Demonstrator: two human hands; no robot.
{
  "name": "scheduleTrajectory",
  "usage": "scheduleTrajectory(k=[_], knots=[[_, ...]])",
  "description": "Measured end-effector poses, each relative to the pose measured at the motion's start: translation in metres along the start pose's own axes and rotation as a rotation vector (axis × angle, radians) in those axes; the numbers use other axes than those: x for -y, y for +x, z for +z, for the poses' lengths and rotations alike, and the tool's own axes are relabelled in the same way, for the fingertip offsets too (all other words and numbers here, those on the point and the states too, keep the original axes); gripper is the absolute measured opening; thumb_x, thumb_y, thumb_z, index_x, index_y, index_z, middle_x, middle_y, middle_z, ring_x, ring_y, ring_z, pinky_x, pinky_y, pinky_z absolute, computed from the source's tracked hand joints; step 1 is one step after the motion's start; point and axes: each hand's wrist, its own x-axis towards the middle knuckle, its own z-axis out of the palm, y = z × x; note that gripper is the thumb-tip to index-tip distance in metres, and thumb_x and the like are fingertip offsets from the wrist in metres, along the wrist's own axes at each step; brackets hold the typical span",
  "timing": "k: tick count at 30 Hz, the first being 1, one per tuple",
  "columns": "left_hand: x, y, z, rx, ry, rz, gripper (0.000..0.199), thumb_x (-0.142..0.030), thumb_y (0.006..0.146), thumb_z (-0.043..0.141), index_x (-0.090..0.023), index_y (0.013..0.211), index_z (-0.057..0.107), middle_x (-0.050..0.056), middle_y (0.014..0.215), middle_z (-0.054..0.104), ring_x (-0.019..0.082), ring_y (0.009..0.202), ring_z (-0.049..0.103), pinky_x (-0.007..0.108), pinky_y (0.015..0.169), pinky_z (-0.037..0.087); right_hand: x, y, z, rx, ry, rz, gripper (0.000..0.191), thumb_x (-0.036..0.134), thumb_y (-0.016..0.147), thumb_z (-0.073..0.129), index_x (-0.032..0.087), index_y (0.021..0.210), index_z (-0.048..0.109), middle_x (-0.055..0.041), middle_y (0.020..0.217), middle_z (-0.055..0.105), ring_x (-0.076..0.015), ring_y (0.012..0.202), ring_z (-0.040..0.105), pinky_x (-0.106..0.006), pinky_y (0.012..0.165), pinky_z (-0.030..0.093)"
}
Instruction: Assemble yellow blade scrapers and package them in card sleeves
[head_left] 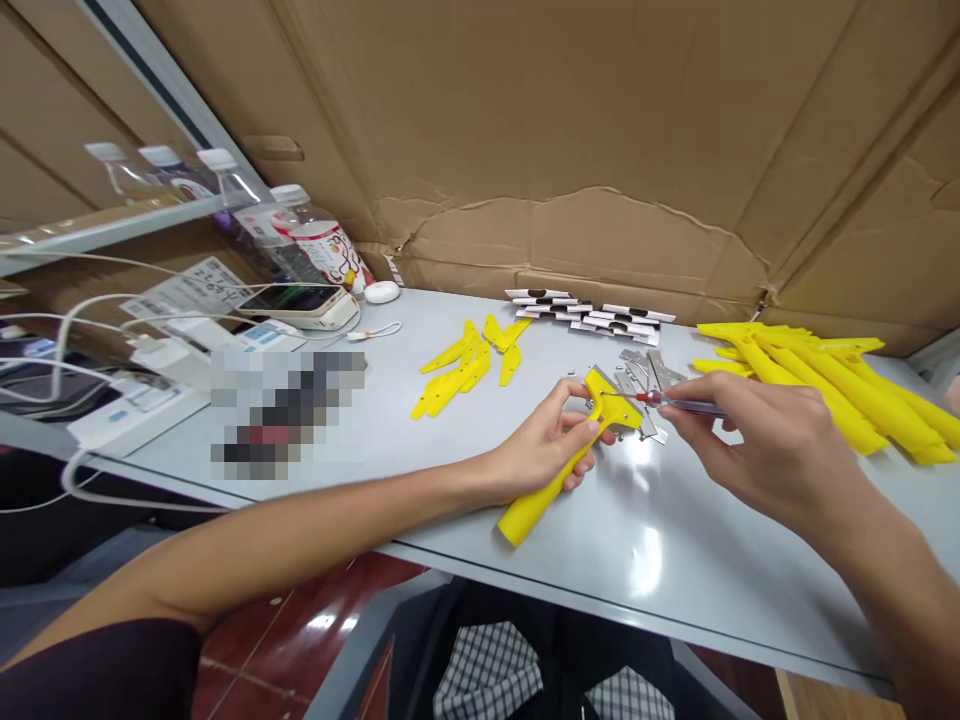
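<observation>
One yellow scraper [534,508], one screwdriver [694,407].
Left hand [544,445] curled around the scraper; right hand [769,450] pinching the screwdriver.

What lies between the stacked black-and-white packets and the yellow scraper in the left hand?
The head view shows loose steel blades between the packets and the yellow scraper.

A pale grey table [675,590] is covered with parts. Loose steel blades [637,372] are scattered at centre, short yellow plastic pieces [457,370] are left of them, and long yellow handles [832,395] are heaped at right. Black-and-white paper strips [589,315] are stacked near the far edge; a smartphone [296,303] is placed at upper left.
</observation>
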Motion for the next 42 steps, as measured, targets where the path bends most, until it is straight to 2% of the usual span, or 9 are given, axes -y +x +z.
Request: scheduleTrajectory(k=[5, 11, 15, 19, 26, 31, 36, 40, 42], knots=[[-0.001, -0.001, 0.0, -0.006, 0.013, -0.015, 0.026, -0.037, 0.103, 0.056, -0.027, 0.114, 0.035, 0.004, 0.102, 0.065, 0.007, 0.057, 0.05, 0.022, 0.047, 0.041, 0.001, -0.001, 0.001, -0.005, -0.071, -0.009, 0.012, 0.031, 0.099, 0.067, 0.019, 0.098, 0.068, -0.0007, 0.075, 0.078, -0.0164, 0.049, 0.065, -0.034, 0.05, 0.042], [0.002, -0.001, -0.002, 0.001, 0.027, 0.003, 0.03, -0.041, 0.102, 0.059, -0.026, 0.114, 0.036, 0.006, 0.105, 0.065, 0.007, 0.056, 0.051, 0.023, 0.046, 0.041, 0.005, 0.0, 0.001, -0.002, -0.037, 0.079, 0.01, 0.029, 0.097, 0.068, 0.019, 0.095, 0.068, 0.0005, 0.074, 0.077, -0.0148, 0.053, 0.067, -0.031, 0.051, 0.041], [0.002, 0.0, -0.002, -0.016, 0.021, -0.003, 0.031, -0.041, 0.102, 0.059, -0.026, 0.116, 0.036, 0.006, 0.106, 0.066, 0.006, 0.054, 0.051, 0.022, 0.046, 0.041, 0.004, 0.0, 0.0, 0.055, -0.035, 0.133, 0.013, 0.03, 0.095, 0.069, 0.02, 0.087, 0.067, 0.0029, 0.067, 0.073, -0.0143, 0.053, 0.066, -0.029, 0.052, 0.041], [0.002, 0.0, -0.002, -0.016, 0.016, 0.009, 0.03, -0.04, 0.102, 0.058, -0.026, 0.117, 0.036, 0.006, 0.107, 0.066, 0.005, 0.054, 0.051, 0.021, 0.046, 0.041, 0.004, 0.001, 0.0, 0.114, -0.049, 0.146, 0.015, 0.032, 0.097, 0.066, 0.021, 0.087, 0.066, 0.0029, 0.068, 0.072, -0.0144, 0.054, 0.064, -0.029, 0.053, 0.041], [0.002, -0.001, -0.001, -0.021, 0.046, 0.0, 0.028, -0.038, 0.103, 0.057, -0.027, 0.114, 0.035, 0.006, 0.108, 0.066, 0.005, 0.053, 0.051, 0.022, 0.046, 0.042, 0.007, 0.003, -0.001, 0.086, 0.011, 0.076, 0.007, 0.023, 0.099, 0.062, 0.02, 0.094, 0.065, 0.0001, 0.085, 0.076, -0.0146, 0.065, 0.068, -0.029, 0.059, 0.046], [0.0, -0.001, 0.001, -0.027, 0.052, -0.004, 0.027, -0.037, 0.103, 0.056, -0.027, 0.116, 0.035, 0.006, 0.109, 0.065, 0.005, 0.053, 0.051, 0.022, 0.046, 0.042, 0.006, 0.004, -0.003, 0.086, 0.05, 0.039, 0.003, 0.019, 0.096, 0.064, 0.02, 0.093, 0.066, -0.0006, 0.081, 0.072, -0.0148, 0.066, 0.066, -0.029, 0.06, 0.046], [0.002, -0.001, -0.001, -0.012, 0.051, 0.022, 0.028, -0.04, 0.103, 0.056, -0.026, 0.116, 0.036, 0.006, 0.106, 0.065, 0.006, 0.054, 0.051, 0.022, 0.046, 0.042, 0.005, 0.003, -0.002, 0.063, 0.058, -0.082, 0.006, 0.014, 0.096, 0.066, 0.019, 0.093, 0.069, -0.0033, 0.085, 0.069, -0.0147, 0.07, 0.062, -0.029, 0.061, 0.044], [0.004, 0.0, -0.002, 0.004, 0.043, 0.039, 0.028, -0.041, 0.103, 0.057, -0.026, 0.115, 0.035, 0.003, 0.101, 0.063, 0.005, 0.053, 0.05, 0.022, 0.046, 0.042, 0.008, 0.005, -0.002, 0.074, 0.04, -0.118, 0.012, 0.011, 0.097, 0.064, 0.018, 0.089, 0.069, -0.003, 0.081, 0.062, -0.014, 0.067, 0.055, -0.029, 0.058, 0.04], [0.004, 0.0, -0.003, 0.006, 0.038, 0.035, 0.028, -0.04, 0.103, 0.057, -0.027, 0.115, 0.035, 0.002, 0.099, 0.062, 0.005, 0.052, 0.048, 0.021, 0.045, 0.04, 0.01, 0.006, -0.004, 0.082, 0.004, -0.147, 0.016, 0.005, 0.096, 0.06, 0.018, 0.091, 0.068, -0.0042, 0.083, 0.063, -0.0157, 0.072, 0.055, -0.03, 0.059, 0.04]])
